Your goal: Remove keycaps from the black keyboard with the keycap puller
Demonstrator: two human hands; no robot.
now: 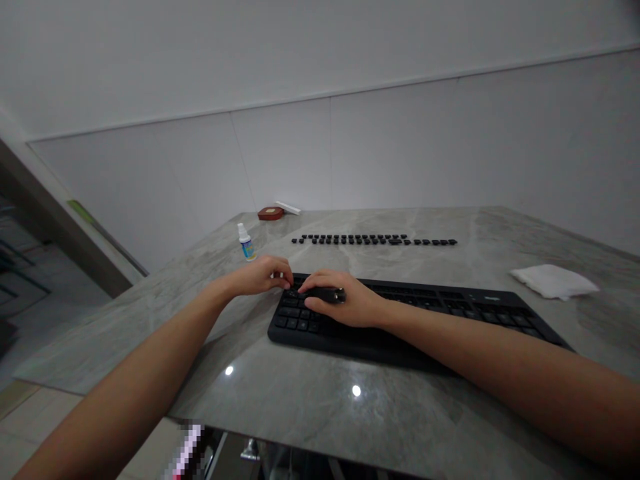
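Note:
A black keyboard [350,343] lies at a slant on the table, its left end under both hands. My right hand [345,297] is closed around a slim dark tool [325,294] with a shiny metal end, its kind unclear. The tool's other end points at the keys in the upper left of the keyboard. My left hand [265,275] is bent at the keyboard's upper left corner, fingers curled down and thumb close to them. Whatever lies between those fingertips is too small to make out. Beyond the keyboard, loose black keycaps [350,241] stand in two rows.
A small white spray bottle [246,243] with a blue label stands left of the keycaps. Behind it lie a reddish-brown case [271,213] and a white object [289,208]. A folded white cloth or tissue [554,281] rests at the right. The grey marbled table [280,407] meets a wall.

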